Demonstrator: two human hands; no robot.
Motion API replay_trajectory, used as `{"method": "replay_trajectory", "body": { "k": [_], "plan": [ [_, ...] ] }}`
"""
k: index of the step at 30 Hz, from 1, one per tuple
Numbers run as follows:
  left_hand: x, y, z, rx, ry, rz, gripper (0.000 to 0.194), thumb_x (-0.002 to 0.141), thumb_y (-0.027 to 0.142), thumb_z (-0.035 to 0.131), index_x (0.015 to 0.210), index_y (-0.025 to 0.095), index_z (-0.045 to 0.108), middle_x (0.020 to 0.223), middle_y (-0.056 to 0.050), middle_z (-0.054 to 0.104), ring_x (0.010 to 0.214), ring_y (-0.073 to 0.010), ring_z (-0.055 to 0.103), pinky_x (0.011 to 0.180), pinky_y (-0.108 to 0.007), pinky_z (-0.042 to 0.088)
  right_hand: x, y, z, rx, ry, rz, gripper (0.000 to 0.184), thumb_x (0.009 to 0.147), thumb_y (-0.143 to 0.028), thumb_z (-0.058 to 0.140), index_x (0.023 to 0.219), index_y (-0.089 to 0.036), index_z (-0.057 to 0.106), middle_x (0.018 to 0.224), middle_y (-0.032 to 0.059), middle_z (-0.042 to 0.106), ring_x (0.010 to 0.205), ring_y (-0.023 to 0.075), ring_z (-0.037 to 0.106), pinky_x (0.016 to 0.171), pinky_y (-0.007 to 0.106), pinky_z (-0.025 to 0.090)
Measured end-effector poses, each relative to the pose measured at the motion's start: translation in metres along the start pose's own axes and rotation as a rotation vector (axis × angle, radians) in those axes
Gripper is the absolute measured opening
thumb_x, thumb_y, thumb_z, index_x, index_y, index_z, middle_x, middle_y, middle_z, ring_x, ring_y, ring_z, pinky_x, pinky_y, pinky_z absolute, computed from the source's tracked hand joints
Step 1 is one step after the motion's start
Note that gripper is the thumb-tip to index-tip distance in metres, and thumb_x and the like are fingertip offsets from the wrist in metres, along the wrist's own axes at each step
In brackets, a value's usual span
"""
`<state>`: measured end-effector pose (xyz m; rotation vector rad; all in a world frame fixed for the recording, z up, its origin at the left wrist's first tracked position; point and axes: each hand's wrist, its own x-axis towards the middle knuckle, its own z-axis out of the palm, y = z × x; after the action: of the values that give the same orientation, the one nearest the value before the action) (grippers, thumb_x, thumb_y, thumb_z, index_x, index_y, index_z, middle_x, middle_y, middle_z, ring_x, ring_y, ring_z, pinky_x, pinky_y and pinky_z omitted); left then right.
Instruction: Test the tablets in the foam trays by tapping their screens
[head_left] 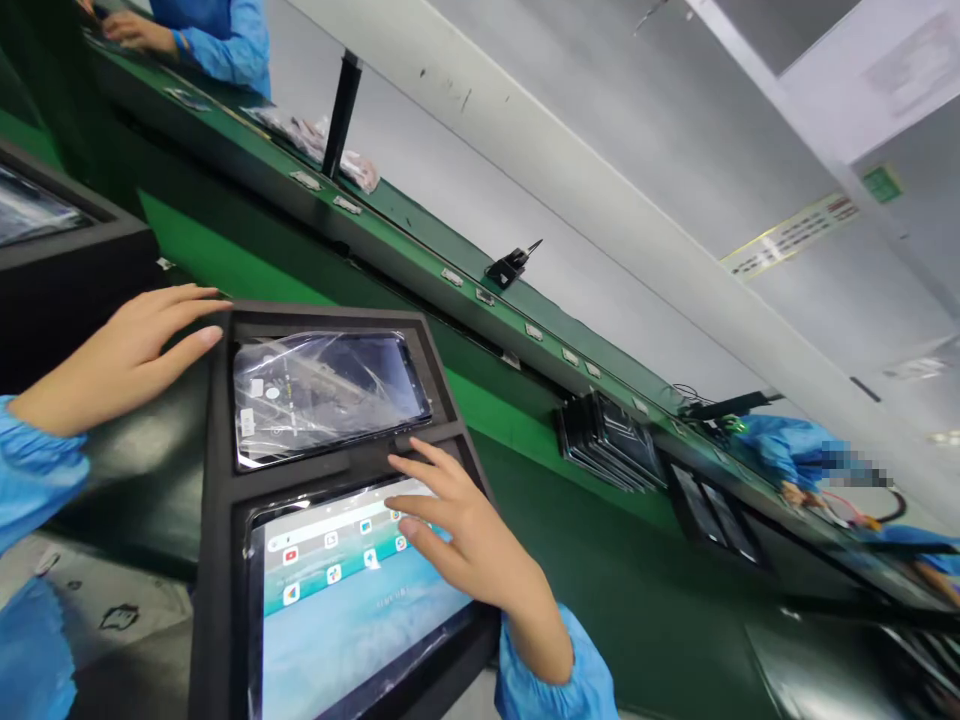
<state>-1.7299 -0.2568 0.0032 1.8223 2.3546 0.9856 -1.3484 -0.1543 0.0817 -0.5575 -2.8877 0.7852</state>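
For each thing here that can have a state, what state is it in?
Lower tablet: screen lit, seated in tray.
Upper tablet: screen dark, under clear film.
Foam tray: holds both tablets.
Left hand: open, flat at tray's corner.
Right hand: open, fingers on lit screen.

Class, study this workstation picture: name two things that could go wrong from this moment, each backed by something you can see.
1. The right hand has fingers spread on the lit tablet; a stray touch might open an app.
2. The left hand rests at the black tray edge; a push might shift the tray and its film-wrapped tablet.
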Motion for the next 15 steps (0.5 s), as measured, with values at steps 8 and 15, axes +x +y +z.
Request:
{"method": "replay_trajectory", "body": {
  "k": [8,15],
  "plan": [
    [0.0,-0.005,0.021,-0.159,0.071,-0.264,0.065,0.1,0.06,0.023,0.147,0.016,0.034,0.15,-0.007,0.043,0.139,-0.0213,0.04,0.12,-0.034,0.027,-0.024,-0.007,0.018,-0.067,-0.025,0.132,0.043,0.095,-0.037,0.057,0.139,-0.039,0.055,0.161,-0.0036,0.029,0.152,0.0373,0.015,0.116,0.068,0.03],
    [-0.024,0.006,0.014,-0.236,0.16,-0.212,0.049,0.101,0.052,0.029,0.146,0.032,0.038,0.149,0.002,0.045,0.138,-0.024,0.042,0.121,-0.038,0.028,-0.065,-0.027,0.025,-0.072,-0.223,0.132,0.044,0.087,-0.046,0.068,0.13,-0.039,0.064,0.157,-0.0017,0.036,0.15,0.0392,0.017,0.119,0.068,0.02]
  ]
}}
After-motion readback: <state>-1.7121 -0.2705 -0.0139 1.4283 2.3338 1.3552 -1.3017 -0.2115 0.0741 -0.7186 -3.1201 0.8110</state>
